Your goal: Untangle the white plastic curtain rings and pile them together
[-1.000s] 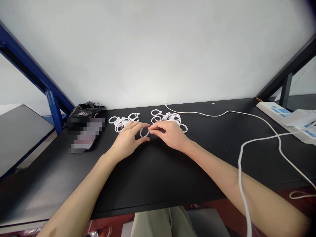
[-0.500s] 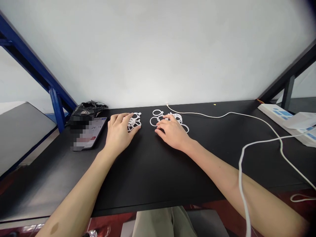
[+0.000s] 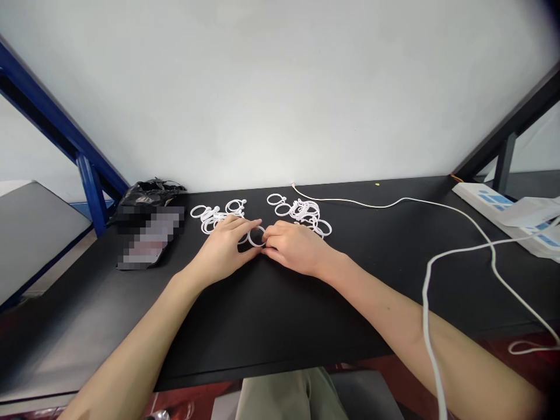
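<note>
A white ring (image 3: pixel 251 239) stands between my two hands in the middle of the black table. My right hand (image 3: pixel 297 248) pinches its right edge between thumb and fingers, hiding that part. My left hand (image 3: pixel 223 248) spans the same ring, with thumb at the lower rim and index finger at the upper rim. Behind the left hand lies a pile of similar white rings (image 3: pixel 209 221), some with small round knobs, and the hand covers part of it. Another tangled pile of white rings (image 3: pixel 308 210) lies just beyond my right hand.
A phone (image 3: pixel 151 239) and a crumpled black bag (image 3: pixel 151 195) lie at the left of the table (image 3: pixel 271 321). A white cable (image 3: pixel 426 303) crosses over my right forearm. At the right is a white box with blue markings (image 3: pixel 490 198), below a dark frame post.
Both hands have moved toward each other and nearer to me, and a white ring is now between them. The left pile of rings is more uncovered.
</note>
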A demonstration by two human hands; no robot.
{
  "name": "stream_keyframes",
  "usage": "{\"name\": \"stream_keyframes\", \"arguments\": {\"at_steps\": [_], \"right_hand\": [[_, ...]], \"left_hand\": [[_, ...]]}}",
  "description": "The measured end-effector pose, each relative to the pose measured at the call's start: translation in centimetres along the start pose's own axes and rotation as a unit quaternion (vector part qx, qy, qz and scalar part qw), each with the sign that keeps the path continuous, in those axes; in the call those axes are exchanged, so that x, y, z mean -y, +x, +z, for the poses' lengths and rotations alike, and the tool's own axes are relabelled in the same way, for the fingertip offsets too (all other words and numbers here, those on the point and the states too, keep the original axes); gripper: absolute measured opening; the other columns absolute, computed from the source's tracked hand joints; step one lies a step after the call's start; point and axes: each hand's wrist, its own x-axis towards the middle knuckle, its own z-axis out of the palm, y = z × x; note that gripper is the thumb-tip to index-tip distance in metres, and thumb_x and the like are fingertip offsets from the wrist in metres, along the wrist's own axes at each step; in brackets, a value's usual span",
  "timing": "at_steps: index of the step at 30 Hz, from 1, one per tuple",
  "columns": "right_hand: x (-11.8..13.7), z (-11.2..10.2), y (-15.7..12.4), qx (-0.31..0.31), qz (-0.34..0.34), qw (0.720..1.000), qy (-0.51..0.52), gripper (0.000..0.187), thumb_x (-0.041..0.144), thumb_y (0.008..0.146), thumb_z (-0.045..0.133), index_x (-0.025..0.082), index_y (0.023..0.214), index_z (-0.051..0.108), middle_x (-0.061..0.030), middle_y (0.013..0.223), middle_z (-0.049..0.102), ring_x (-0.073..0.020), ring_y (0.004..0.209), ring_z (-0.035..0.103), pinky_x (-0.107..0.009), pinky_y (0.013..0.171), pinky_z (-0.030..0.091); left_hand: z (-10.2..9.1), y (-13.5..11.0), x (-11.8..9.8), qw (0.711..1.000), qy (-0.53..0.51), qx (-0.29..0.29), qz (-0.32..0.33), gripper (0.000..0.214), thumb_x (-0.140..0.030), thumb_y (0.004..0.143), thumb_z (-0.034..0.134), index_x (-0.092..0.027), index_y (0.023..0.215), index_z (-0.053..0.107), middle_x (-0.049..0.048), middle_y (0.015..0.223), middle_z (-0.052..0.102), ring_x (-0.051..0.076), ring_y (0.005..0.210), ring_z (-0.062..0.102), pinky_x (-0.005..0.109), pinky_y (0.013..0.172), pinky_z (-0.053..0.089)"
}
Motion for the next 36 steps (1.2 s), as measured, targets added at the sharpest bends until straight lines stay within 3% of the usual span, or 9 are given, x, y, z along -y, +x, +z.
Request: {"name": "stream_keyframes", "arguments": {"at_steps": [5, 11, 13, 18, 21, 24, 29, 36], "right_hand": [[0.2, 0.0, -0.1, -0.018, -0.014, 1.0, -0.006, 0.017, 0.023, 0.094, 0.056, 0.012, 0.092, 0.07, -0.0087, 0.097, 0.07, -0.0208, 0.091, 0.062, -0.034, 0.075, 0.053], [0.2, -0.2, 0.0, -0.078, -0.008, 0.994, 0.076, 0.01, 0.021, 0.093, 0.058, 0.015, 0.088, 0.064, -0.0069, 0.1, 0.064, -0.0154, 0.084, 0.061, -0.029, 0.074, 0.051], [0.1, -0.2, -0.1, -0.073, -0.003, 0.993, 0.094, 0.005, 0.015, 0.091, 0.059, 0.016, 0.087, 0.062, -0.0054, 0.098, 0.063, -0.0146, 0.083, 0.06, -0.028, 0.074, 0.051], [-0.1, 0.0, -0.1, -0.066, 0.008, 0.994, 0.091, 0.017, 0.002, 0.089, 0.05, 0.017, 0.088, 0.058, -0.0032, 0.091, 0.06, -0.0149, 0.081, 0.057, -0.028, 0.072, 0.049], [-0.1, 0.1, -0.1, -0.082, 0.02, 0.99, 0.113, 0.017, 0.003, 0.09, 0.049, 0.018, 0.094, 0.058, -0.0038, 0.094, 0.061, -0.0158, 0.085, 0.058, -0.03, 0.075, 0.051], [0.0, 0.3, -0.1, -0.105, 0.05, 0.977, 0.177, 0.018, 0.006, 0.09, 0.053, 0.019, 0.101, 0.059, -0.0041, 0.102, 0.062, -0.0156, 0.091, 0.061, -0.032, 0.081, 0.052], [-0.1, 0.9, -0.1, -0.153, 0.12, 0.936, 0.292, 0.01, 0.016, 0.087, 0.065, 0.021, 0.096, 0.064, -0.0016, 0.098, 0.066, -0.0142, 0.088, 0.066, -0.033, 0.086, 0.055], [0.2, 1.3, 0.3, -0.184, 0.152, 0.912, 0.334, 0.008, 0.018, 0.086, 0.066, 0.021, 0.094, 0.067, -0.0004, 0.092, 0.07, -0.0134, 0.083, 0.067, -0.029, 0.079, 0.056]], "left_hand": [[-0.2, 0.0, -0.3, 1.0, -0.002, 0.005, -0.013, 0.041, -0.029, 0.083, 0.065, -0.018, 0.122, 0.06, 0.0074, 0.109, 0.067, 0.027, 0.108, 0.053, 0.043, 0.098, 0.043], [-0.6, 0.2, -0.6, 0.998, -0.03, 0.005, -0.057, 0.016, -0.024, 0.084, 0.061, -0.021, 0.1, 0.063, 0.0037, 0.102, 0.067, 0.024, 0.099, 0.052, 0.04, 0.09, 0.043], [-0.7, 0.2, -0.7, 0.998, -0.026, 0.011, -0.051, 0.018, -0.027, 0.085, 0.062, -0.022, 0.102, 0.063, 0.0031, 0.102, 0.067, 0.024, 0.099, 0.051, 0.04, 0.09, 0.042], [-0.9, 0.2, -1.3, 0.998, -0.019, 0.045, -0.035, 0.03, -0.044, 0.084, 0.066, -0.024, 0.107, 0.063, 0.0018, 0.095, 0.065, 0.025, 0.099, 0.05, 0.043, 0.094, 0.038], [-0.8, 0.2, -1.3, 0.999, -0.009, 0.037, -0.038, 0.028, -0.043, 0.086, 0.065, -0.024, 0.105, 0.064, 0.0019, 0.093, 0.065, 0.025, 0.098, 0.05, 0.043, 0.092, 0.038], [-0.5, 0.1, -0.9, 0.999, -0.004, 0.023, -0.034, 0.029, -0.039, 0.085, 0.066, -0.023, 0.108, 0.062, 0.0031, 0.099, 0.065, 0.026, 0.1, 0.05, 0.042, 0.091, 0.039], [-0.4, 0.2, -0.6, 0.999, -0.017, 0.002, -0.044, 0.034, -0.033, 0.083, 0.07, -0.025, 0.114, 0.06, 0.0026, 0.114, 0.065, 0.025, 0.107, 0.051, 0.043, 0.097, 0.039], [-0.9, 0.5, -1.2, 0.998, -0.019, -0.026, -0.062, 0.035, -0.028, 0.079, 0.074, -0.024, 0.111, 0.06, 0.0023, 0.109, 0.067, 0.025, 0.104, 0.056, 0.042, 0.094, 0.043]]}}
